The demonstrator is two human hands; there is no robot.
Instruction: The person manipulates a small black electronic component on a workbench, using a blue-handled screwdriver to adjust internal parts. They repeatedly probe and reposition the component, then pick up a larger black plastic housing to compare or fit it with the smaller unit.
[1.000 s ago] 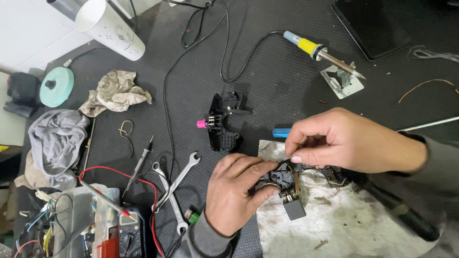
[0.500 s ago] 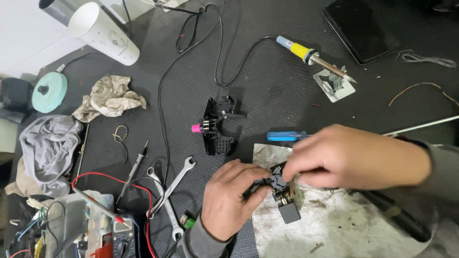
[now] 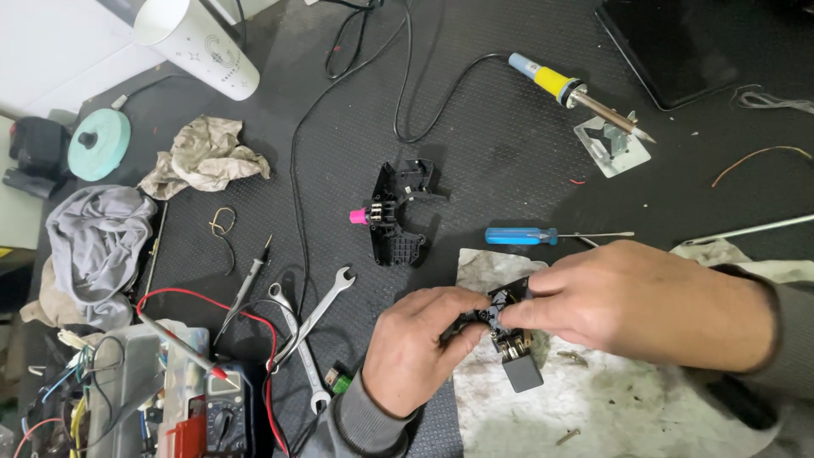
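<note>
Pinched lower centre between fingers of left hand (image 3: 413, 352) and right hand (image 3: 632, 301): small black plastic component (image 3: 500, 312), boxy, long axis upper-right to lower-left.

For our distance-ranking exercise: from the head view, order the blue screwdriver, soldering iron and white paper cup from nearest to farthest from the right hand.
1. Blue screwdriver, just above the right hand.
2. Soldering iron, farther up.
3. White paper cup, far upper left.

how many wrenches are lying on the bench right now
2: two crossed wrenches left of the left hand, the open-end wrench and the longer wrench. Clutter beside them could hide more.
</note>
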